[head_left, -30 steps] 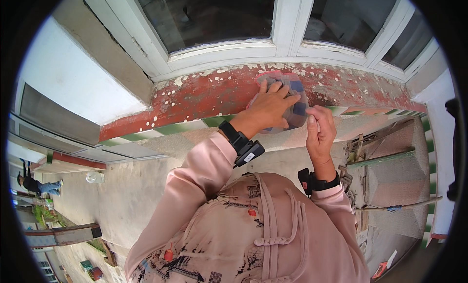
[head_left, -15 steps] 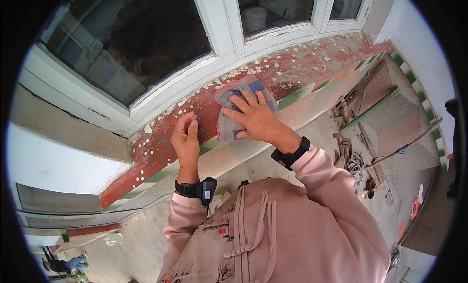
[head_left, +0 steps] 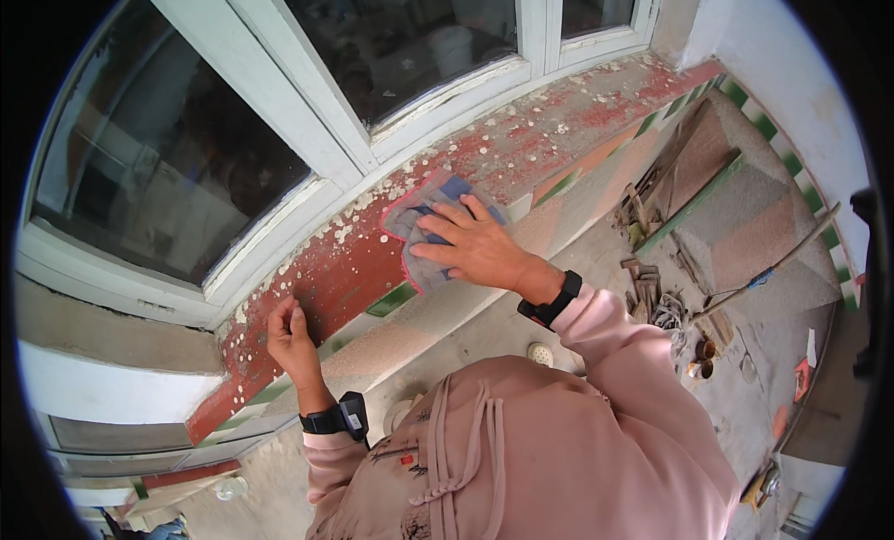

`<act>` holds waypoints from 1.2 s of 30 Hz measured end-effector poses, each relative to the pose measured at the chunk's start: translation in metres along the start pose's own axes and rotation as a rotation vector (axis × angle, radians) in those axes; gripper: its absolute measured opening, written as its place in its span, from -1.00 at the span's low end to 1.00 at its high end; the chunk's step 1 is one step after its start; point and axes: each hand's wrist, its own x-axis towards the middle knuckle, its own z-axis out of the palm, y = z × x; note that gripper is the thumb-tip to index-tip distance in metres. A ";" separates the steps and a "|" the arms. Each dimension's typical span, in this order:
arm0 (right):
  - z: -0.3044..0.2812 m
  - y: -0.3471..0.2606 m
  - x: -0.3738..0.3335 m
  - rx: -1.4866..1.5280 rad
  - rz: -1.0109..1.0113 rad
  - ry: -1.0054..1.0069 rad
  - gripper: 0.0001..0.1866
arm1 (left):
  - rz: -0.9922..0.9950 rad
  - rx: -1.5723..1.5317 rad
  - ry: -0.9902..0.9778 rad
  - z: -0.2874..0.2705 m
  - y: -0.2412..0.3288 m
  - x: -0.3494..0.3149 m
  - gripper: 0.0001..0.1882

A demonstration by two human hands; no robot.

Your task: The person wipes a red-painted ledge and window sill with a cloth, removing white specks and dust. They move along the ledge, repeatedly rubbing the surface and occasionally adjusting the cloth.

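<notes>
My right hand (head_left: 470, 249) lies flat, fingers spread, on a blue-grey cloth with a pink edge (head_left: 416, 220), pressing it onto a red-painted window sill (head_left: 559, 140) speckled with white spots. My left hand (head_left: 292, 339) rests further left on the sill's front edge with its fingers curled together, holding nothing. Both wrists carry black bands, and pink sleeves cover my forearms.
A white window frame (head_left: 307, 102) with dark panes rises behind the sill. Green and white tiles (head_left: 391, 300) run below the sill edge. Scrap pieces, a coil and sticks (head_left: 656, 293) lie on the concrete floor at right, beside a raised slab (head_left: 754, 233).
The view has swung, so the sill now runs diagonally. The hand on the cloth has slid along the sill with it. The other hand has settled on the sill's front edge.
</notes>
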 end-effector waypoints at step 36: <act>-0.015 0.061 -0.038 -0.235 0.082 0.006 -0.21 | 0.289 0.502 0.156 0.024 0.008 -0.002 -0.90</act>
